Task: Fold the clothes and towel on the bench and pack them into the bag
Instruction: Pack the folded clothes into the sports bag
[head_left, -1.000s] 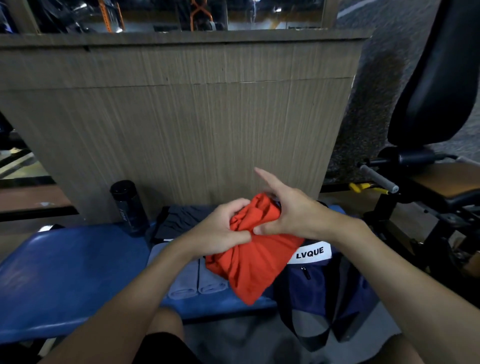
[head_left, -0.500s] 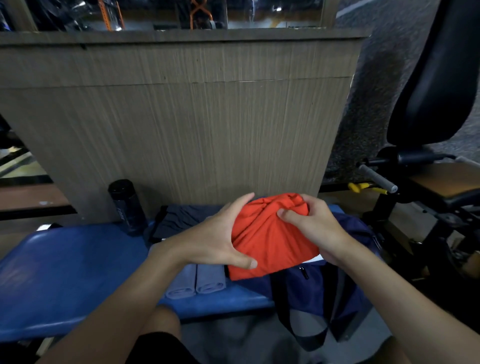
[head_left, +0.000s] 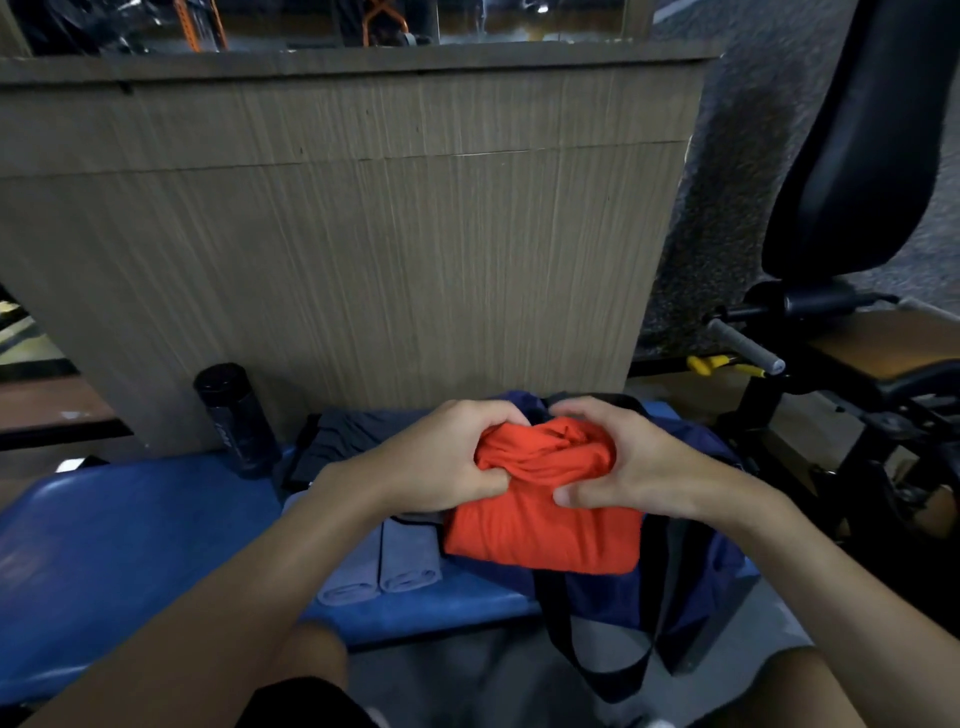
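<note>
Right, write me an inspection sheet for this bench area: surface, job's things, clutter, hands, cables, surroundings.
Surface: blue bench, padded.
Job's things: orange garment, bunched at its top, held over the navy bag; folded grey towel beside it on the bench; dark garment behind the towel.
Clutter: black bottle, upright by the bench's back edge.
Hands: left hand and right hand both grip the orange garment's top.
Cables: nothing seen.
Surroundings: wood-grain panel behind; black gym machine to the right.

The orange shirt (head_left: 540, 530) covers the bag's (head_left: 691, 566) opening, hiding its inside. Left of the shirt, the left hand (head_left: 441, 462) hides the towel's (head_left: 384, 566) far end and part of the dark garment (head_left: 332, 441). Farther left, the bottle's (head_left: 236, 415) print is too small to read.
</note>
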